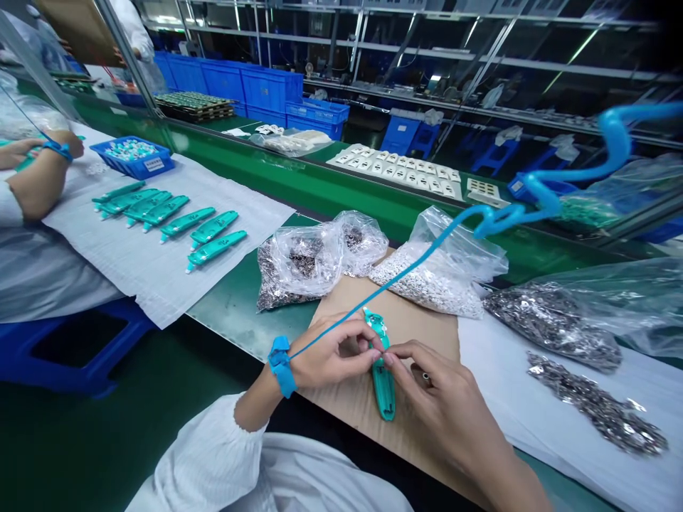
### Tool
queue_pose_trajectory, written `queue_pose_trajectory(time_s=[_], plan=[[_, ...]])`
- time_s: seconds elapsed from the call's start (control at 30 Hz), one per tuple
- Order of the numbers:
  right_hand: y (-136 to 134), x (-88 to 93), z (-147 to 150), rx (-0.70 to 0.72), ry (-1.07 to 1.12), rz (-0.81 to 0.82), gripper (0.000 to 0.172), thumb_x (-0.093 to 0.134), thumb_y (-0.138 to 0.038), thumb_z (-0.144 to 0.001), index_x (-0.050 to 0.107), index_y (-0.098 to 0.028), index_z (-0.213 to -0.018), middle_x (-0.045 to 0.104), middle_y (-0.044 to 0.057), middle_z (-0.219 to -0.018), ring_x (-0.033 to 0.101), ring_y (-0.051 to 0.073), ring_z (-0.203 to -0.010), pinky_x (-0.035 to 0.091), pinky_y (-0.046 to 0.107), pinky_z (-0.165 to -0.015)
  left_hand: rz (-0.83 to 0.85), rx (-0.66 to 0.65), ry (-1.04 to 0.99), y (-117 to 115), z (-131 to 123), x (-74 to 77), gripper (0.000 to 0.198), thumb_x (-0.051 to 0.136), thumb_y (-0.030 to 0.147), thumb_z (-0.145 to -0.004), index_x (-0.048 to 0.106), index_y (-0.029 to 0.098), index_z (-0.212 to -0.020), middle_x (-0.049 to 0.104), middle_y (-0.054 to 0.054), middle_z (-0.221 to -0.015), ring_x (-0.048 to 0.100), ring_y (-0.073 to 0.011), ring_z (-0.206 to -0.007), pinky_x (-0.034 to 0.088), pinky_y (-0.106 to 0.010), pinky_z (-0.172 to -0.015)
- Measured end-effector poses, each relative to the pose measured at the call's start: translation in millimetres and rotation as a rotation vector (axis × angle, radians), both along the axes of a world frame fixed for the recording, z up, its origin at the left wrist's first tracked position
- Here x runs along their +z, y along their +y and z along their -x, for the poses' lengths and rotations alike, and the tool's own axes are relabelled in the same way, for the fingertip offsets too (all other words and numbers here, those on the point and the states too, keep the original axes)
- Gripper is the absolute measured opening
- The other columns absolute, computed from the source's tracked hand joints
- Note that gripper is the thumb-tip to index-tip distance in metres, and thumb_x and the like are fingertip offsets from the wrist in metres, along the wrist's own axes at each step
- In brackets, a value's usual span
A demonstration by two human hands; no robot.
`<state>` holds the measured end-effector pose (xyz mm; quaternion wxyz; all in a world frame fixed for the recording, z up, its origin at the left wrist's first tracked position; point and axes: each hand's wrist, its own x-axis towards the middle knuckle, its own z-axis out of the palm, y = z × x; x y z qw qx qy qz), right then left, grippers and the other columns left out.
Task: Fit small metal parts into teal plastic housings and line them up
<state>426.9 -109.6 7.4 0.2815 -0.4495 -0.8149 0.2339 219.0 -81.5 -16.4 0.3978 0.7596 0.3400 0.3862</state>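
A teal plastic casing [384, 391], long and narrow, lies open side up on a sheet of brown cardboard [341, 313]. Over its middle, my left hand [336, 352] pinches thumb and forefinger together; a blue wrist strap [282, 366] with a coiled blue cord is on that wrist. My right hand [437, 384] meets it there, thumb and forefinger also pinched. Whatever sits between the fingertips is too small to make out. A small round metal end [425, 377] shows by the curled fingers of my right hand.
Bags of small metal parts [299, 267] and white parts [432, 281] stand behind the cardboard. Loose metal pieces [597, 405] lie at right. To the left, several teal casings [216, 249] rest on white sheeting near a blue bin [133, 160] and a co-worker's arm [45, 174]. A green conveyor [299, 181] runs behind.
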Motion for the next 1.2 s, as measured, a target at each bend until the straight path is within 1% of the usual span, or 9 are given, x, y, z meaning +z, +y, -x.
queue_pose_trajectory(time_s=[0.1, 0.23, 0.37, 0.47, 0.53, 0.6, 0.67, 0.9, 1.2], plan=[[-4.1, -0.4, -0.4, -0.073, 0.038, 0.023, 0.015, 0.053, -0.033, -0.099, 0.063, -0.023, -0.095, 0.068, 0.000, -0.081, 0.049, 0.010, -0.047, 0.038, 0.024, -0.047, 0.025, 0.040, -0.012, -3.2, -6.5, 4.4, 0.007, 0.061, 0.023, -0.090, 0.065, 0.018, -0.088, 0.061, -0.001, -0.082, 0.058, -0.0126, -0.076, 0.047, -0.022, -0.072], [-8.5, -3.3, -0.1, -0.166, 0.096, 0.097, 0.017, 0.055, -0.037, -0.098, 0.063, -0.022, -0.099, 0.064, -0.002, -0.067, 0.049, 0.011, -0.045, 0.040, 0.024, -0.047, 0.039, 0.119, -0.030, -8.2, -16.2, 7.6, 0.005, 0.060, 0.020, -0.088, 0.062, 0.018, -0.084, 0.060, 0.000, -0.080, 0.057, -0.0127, -0.075, 0.047, -0.023, -0.070], [-7.8, -5.7, -5.0, -0.159, 0.148, 0.216, 0.021, 0.052, -0.041, -0.099, 0.061, -0.022, -0.097, 0.064, -0.002, -0.067, 0.054, 0.012, -0.047, 0.042, 0.024, -0.047, 0.025, 0.103, -0.002, -12.0, -16.5, 6.5, 0.007, 0.058, 0.022, -0.091, 0.063, 0.018, -0.088, 0.061, -0.001, -0.082, 0.058, -0.0135, -0.076, 0.049, -0.024, -0.072], [-2.9, -6.5, -15.0, -0.095, 0.056, 0.213, 0.021, 0.045, -0.039, -0.102, 0.058, -0.024, -0.101, 0.069, 0.002, -0.090, 0.067, 0.014, -0.071, 0.048, 0.023, -0.056, -0.120, 0.081, 0.191, -10.6, -6.5, -0.7, 0.014, 0.061, 0.026, -0.093, 0.068, 0.021, -0.104, 0.064, -0.008, -0.108, 0.057, -0.0231, -0.107, 0.047, -0.037, -0.096], [0.8, -7.8, -22.1, -0.050, -0.091, 0.177, 0.021, 0.040, -0.037, -0.104, 0.057, -0.025, -0.099, 0.068, 0.003, -0.096, 0.068, 0.016, -0.081, 0.050, 0.026, -0.064, -0.210, 0.061, 0.354, -7.5, 2.0, -8.8, 0.021, 0.062, 0.029, -0.094, 0.069, 0.026, -0.113, 0.053, -0.010, -0.135, 0.041, -0.0320, -0.131, 0.037, -0.050, -0.109], [3.0, -10.2, -26.8, -0.009, -0.220, 0.151, 0.022, 0.037, -0.034, -0.105, 0.056, -0.025, -0.098, 0.067, 0.002, -0.095, 0.068, 0.017, -0.080, 0.050, 0.029, -0.067, -0.248, 0.029, 0.455, -3.7, 8.4, -17.2, 0.021, 0.060, 0.029, -0.095, 0.070, 0.029, -0.114, 0.040, -0.008, -0.148, 0.029, -0.0363, -0.140, 0.030, -0.057, -0.114], [3.1, -12.7, -27.7, 0.027, -0.293, 0.130, 0.022, 0.034, -0.032, -0.106, 0.055, -0.025, -0.100, 0.066, 0.001, -0.095, 0.068, 0.017, -0.078, 0.050, 0.030, -0.067, -0.268, 0.001, 0.501, -0.3, 11.3, -24.0, 0.020, 0.059, 0.031, -0.096, 0.071, 0.031, -0.112, 0.036, -0.007, -0.151, 0.025, -0.0374, -0.142, 0.027, -0.059, -0.115], [2.9, -15.6, -20.0, 0.096, -0.375, -0.056, 0.027, 0.032, -0.030, -0.106, 0.057, -0.023, -0.099, 0.067, 0.004, -0.091, 0.067, 0.016, -0.068, 0.051, 0.027, -0.061, -0.326, 0.002, 0.497, 2.5, 9.9, -29.8, 0.023, 0.057, 0.043, -0.096, 0.074, 0.031, -0.106, 0.040, -0.006, -0.149, 0.024, -0.0353, -0.143, 0.030, -0.056, -0.116], [7.3, -16.1, -22.6, 0.200, -0.461, -0.178, 0.027, 0.033, -0.025, -0.105, 0.059, -0.022, -0.100, 0.065, 0.004, -0.088, 0.065, 0.015, -0.065, 0.045, 0.025, -0.053, -0.320, -0.027, 0.451, 1.9, 10.9, -28.4, 0.022, 0.057, 0.041, -0.097, 0.074, 0.029, -0.105, 0.048, -0.006, -0.147, 0.036, -0.0300, -0.142, 0.033, -0.048, -0.116]])
